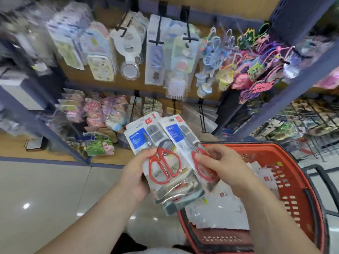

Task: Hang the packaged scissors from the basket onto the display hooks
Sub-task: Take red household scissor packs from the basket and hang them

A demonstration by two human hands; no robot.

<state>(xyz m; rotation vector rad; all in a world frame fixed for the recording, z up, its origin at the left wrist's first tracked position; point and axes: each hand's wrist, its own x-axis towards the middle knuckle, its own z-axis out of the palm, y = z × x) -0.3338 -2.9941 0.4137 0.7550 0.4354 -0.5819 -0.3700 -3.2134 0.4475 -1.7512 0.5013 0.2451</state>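
Two packs: front pack (146,143) and second pack (180,133), fanned side by side above the basket's (297,182) left rim.
Left hand (136,173): grasps the front pack and a stack beneath it, thumb by the red handles.
Right hand (222,165): pinches the second pack at its handles.
Basket: red, lower right, more packs (216,206) inside.
Hooks (190,38): black, beyond the packs, hung with other goods (156,57).

Two hands are showing, the left hand (136,177) and the right hand (222,164). Two packs of red-handled scissors are fanning out in front, the left pack (145,136) and the right pack (176,132), with more packs stacked behind them, number unclear. One red basket (300,180) is holding further packs, too jumbled to count.
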